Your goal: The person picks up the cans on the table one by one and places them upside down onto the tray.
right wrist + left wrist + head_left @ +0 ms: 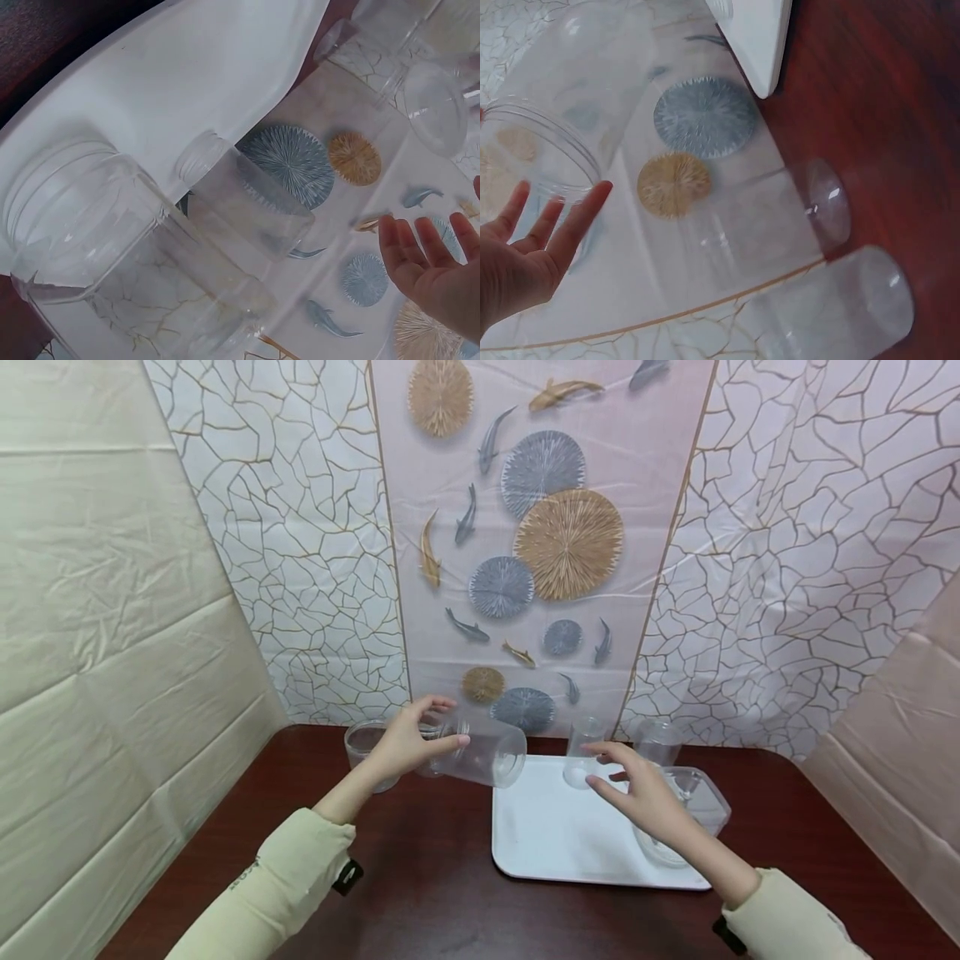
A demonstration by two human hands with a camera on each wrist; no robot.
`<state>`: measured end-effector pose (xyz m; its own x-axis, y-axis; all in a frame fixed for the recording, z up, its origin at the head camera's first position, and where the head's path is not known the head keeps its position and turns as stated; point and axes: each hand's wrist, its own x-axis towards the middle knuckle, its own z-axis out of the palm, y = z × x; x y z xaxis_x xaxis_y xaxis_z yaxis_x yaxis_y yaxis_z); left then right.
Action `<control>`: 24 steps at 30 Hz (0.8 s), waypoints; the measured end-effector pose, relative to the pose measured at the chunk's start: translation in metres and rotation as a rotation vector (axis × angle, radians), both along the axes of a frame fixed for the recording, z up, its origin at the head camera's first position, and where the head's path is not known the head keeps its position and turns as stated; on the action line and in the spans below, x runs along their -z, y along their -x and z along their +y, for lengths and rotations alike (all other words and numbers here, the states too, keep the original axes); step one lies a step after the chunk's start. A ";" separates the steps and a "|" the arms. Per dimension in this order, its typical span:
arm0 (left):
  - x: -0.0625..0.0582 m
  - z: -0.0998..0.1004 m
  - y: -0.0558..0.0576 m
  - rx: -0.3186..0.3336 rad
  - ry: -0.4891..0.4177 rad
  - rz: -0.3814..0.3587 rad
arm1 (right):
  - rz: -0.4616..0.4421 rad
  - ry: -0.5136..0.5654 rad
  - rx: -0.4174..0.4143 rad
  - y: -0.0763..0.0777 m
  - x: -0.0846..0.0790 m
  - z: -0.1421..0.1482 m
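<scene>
My left hand (408, 739) grips a clear plastic jar (480, 750) near its threaded mouth. The jar lies nearly sideways in the air, its base toward the white tray (566, 852). In the left wrist view, fingertips (600, 191) press at the rim of this jar (585, 90); the thumb is mostly out of sight. Over the tray, my right hand (645, 789) holds nothing, its thumb and fingers spread. Close to those fingers a slim clear jar (251, 199) stands mouth down on the tray, beside a larger angular jar (172, 247), also mouth down.
On the dark red table (420, 877), clear containers (367, 743) stand at the back left, behind the left hand. Another clear jar (658, 742) rises at the tray's back right. A patterned cloth wall (322, 568) closes off the back, with pale panels at both sides.
</scene>
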<state>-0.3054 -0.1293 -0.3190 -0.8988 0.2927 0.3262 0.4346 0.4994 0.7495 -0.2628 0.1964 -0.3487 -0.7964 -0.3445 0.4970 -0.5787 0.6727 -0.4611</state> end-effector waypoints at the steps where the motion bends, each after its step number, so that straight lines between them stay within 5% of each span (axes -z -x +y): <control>1: 0.002 0.001 0.000 0.002 -0.046 -0.029 | -0.007 0.019 -0.001 0.001 0.000 0.000; 11: 0.018 0.012 0.004 0.043 -0.409 -0.203 | -0.053 0.188 -0.029 0.000 -0.010 -0.007; 24: 0.013 0.028 -0.003 0.176 -0.566 -0.209 | -0.139 0.413 -0.235 -0.003 -0.034 -0.014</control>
<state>-0.3026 -0.1010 -0.3321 -0.9146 0.2751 0.2963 0.2898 -0.0653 0.9549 -0.2598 0.1826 -0.3143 -0.7894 -0.3195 0.5241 -0.6067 0.2759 -0.7455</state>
